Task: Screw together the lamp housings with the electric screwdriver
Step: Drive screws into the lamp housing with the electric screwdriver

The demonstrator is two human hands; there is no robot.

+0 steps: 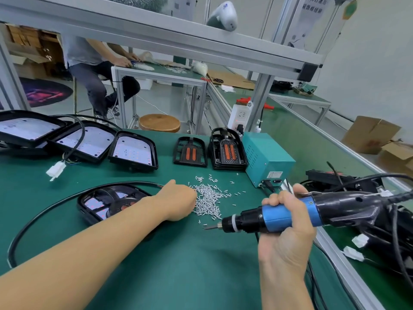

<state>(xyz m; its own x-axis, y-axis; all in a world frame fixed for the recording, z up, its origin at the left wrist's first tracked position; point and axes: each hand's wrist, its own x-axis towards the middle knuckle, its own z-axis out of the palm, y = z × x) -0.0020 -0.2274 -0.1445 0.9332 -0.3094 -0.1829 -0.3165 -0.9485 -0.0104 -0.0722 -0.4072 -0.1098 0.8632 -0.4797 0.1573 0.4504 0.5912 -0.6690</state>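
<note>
Left hand (178, 199) is curling into the screw pile (209, 198), fetching a screw; right hand (288, 222) is gripping the electric screwdriver (279, 214). Lamp housing (107, 202) is waiting near left. Next, I'd judge: seating a screw on the bit.

Four lamp housings (133, 153), two black frames (190, 152), one screwdriver (288, 214), two hands (178, 200).
</note>
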